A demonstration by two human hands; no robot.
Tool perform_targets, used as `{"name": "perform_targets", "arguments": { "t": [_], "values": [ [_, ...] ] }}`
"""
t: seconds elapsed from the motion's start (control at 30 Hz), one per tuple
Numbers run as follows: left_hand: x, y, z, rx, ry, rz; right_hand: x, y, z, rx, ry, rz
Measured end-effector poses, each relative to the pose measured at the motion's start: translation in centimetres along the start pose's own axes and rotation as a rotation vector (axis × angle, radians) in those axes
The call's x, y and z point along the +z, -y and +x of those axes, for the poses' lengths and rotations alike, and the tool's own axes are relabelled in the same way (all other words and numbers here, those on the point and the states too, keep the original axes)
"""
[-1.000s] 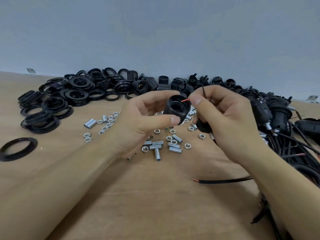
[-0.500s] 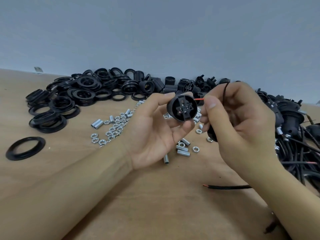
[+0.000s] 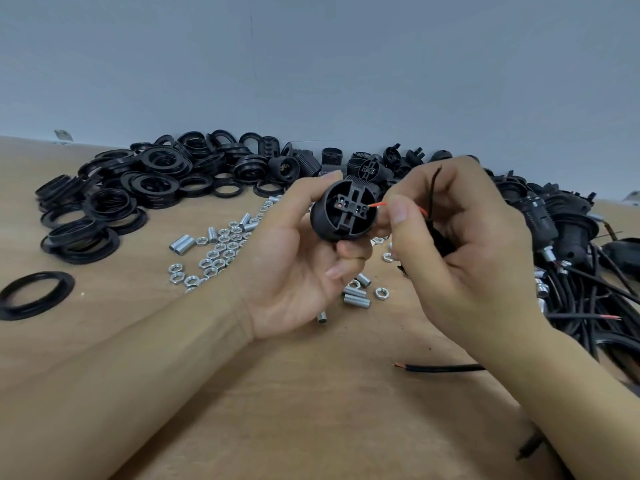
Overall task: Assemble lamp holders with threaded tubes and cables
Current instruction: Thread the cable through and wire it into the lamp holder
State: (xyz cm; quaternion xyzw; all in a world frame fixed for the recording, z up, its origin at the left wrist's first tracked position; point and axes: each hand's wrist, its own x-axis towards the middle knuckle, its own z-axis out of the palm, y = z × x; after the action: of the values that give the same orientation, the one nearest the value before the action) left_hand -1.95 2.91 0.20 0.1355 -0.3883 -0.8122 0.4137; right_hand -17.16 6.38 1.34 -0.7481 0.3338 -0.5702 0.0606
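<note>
STEP: wiring | left hand [image 3: 294, 265] grips lamp holder [image 3: 344, 211]; right hand [image 3: 460, 244] pinches red wire [image 3: 379, 204] | NEXT: likely seat tip in terminal

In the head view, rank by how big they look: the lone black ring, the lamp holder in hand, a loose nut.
1. Black ring
2. Lamp holder, held nearer the camera, so unsure
3. Nut
</note>
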Motion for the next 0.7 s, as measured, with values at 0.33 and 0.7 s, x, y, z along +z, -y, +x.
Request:
{"name": "perform_targets", "arguments": {
  "t": [0.33, 0.7],
  "values": [
    [0.13, 0.12, 0.07, 0.015, -0.088, -0.003, 0.01, -0.22, 0.18, -0.054, 0.034, -0.125],
    [0.01, 0.13, 0.12, 0.053, -0.180, 0.093, 0.19, -0.69, 0.22, -0.062, 0.023, -0.258]
  ]
}}
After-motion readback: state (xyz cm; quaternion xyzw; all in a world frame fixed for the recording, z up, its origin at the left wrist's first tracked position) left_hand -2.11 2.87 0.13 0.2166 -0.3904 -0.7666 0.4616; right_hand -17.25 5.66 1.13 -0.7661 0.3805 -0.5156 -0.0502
